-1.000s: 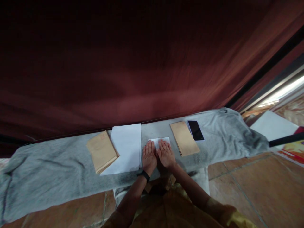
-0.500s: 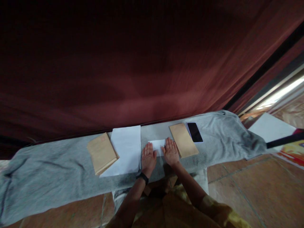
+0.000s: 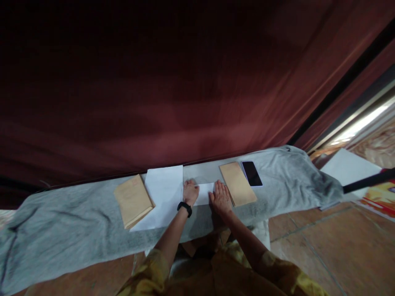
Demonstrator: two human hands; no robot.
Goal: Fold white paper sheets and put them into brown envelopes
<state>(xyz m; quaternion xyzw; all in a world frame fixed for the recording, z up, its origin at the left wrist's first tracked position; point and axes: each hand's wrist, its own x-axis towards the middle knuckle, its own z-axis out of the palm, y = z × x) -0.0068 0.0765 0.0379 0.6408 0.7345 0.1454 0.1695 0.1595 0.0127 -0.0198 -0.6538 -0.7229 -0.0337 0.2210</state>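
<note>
Δ vs. 1.0 s ago: from my remote feed I'm seeing the hands sitting wider apart. R hand (image 3: 221, 199) is now lying farther R, toward the brown envelopes (image 3: 238, 183), instead of resting close beside L hand (image 3: 190, 194). More of the middle of the small white paper (image 3: 205, 194) is showing betw. them. Vs. 0.5 s ago: L hand is no longer lying flat w/ fingers extended; its fingers are now curling at the paper's L end, exact grip unclear at this res. The black wristband (image 3: 184, 209) is sitting farther fwd., and more of the yellow L sleeve (image 3: 154, 267) is showing.
</note>
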